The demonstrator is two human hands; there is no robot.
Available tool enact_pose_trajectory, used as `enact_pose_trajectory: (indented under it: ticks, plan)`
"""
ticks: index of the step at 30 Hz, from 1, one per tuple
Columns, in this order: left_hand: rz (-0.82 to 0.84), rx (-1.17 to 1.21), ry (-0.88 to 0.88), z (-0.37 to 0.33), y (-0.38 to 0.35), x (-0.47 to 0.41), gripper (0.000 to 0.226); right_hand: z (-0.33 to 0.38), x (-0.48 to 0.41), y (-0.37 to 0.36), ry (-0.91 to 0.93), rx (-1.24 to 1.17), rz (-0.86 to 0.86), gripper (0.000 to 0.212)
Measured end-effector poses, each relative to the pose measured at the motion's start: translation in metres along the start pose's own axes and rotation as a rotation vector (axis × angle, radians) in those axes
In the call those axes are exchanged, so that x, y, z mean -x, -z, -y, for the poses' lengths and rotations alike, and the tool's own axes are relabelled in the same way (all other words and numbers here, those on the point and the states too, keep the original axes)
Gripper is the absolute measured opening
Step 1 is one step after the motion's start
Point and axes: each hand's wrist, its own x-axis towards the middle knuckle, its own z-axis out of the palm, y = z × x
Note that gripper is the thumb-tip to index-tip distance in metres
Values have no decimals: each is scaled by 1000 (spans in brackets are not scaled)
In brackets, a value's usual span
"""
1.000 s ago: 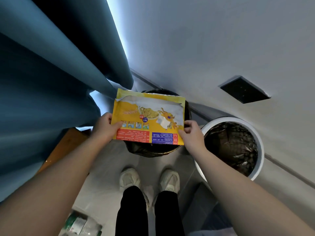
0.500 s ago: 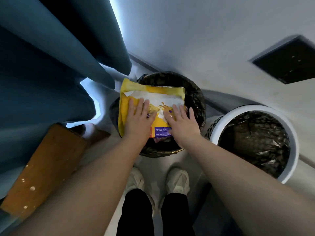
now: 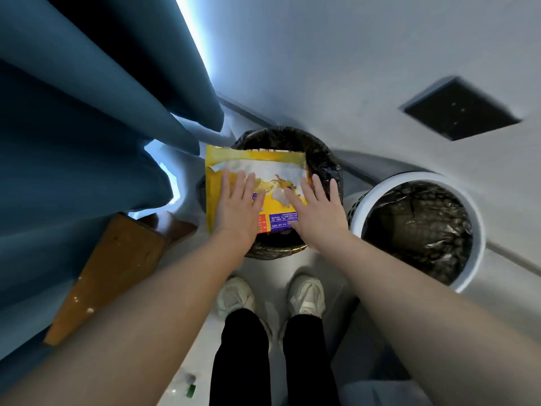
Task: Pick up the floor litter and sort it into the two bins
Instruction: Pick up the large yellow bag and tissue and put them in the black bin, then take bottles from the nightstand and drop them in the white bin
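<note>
A large yellow food package (image 3: 257,162) lies flat across the mouth of the black-lined bin (image 3: 322,153) straight ahead. My left hand (image 3: 238,208) rests palm down on its left half, fingers spread. My right hand (image 3: 317,210) presses flat on its right half, partly over the bin's rim. Neither hand grips the package. To the right stands a white-rimmed bin (image 3: 480,235) with a dark liner; nothing sticks out of it.
Blue curtains (image 3: 87,142) hang close on the left, with a brown wooden board (image 3: 117,268) leaning below them. My shoes (image 3: 306,294) stand just before the bins. A small green scrap (image 3: 191,390) lies on the floor near my left leg. A dark wall plate (image 3: 461,108) sits upper right.
One second ago both hands held the package by its edges above the bin. They have since laid it on the bin's mouth and now press on it with flat palms.
</note>
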Motion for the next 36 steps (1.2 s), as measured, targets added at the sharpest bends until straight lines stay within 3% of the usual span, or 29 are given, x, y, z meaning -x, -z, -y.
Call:
enact_pose_trajectory:
  ticks: [10, 15, 25, 36]
  plan:
    - [-74, 322, 141, 88, 127, 232, 77, 2, 221, 149, -34, -118, -64, 69]
    - [-105, 510, 337, 88, 168, 378, 76, 30, 342, 206, 14, -195, -160, 70]
    - [-138, 867, 852, 0, 169, 569, 73, 72, 454, 241, 415, -30, -291, 71]
    - [40, 1174, 1460, -87, 110, 704, 72, 184, 511, 249, 876, 346, -309, 72]
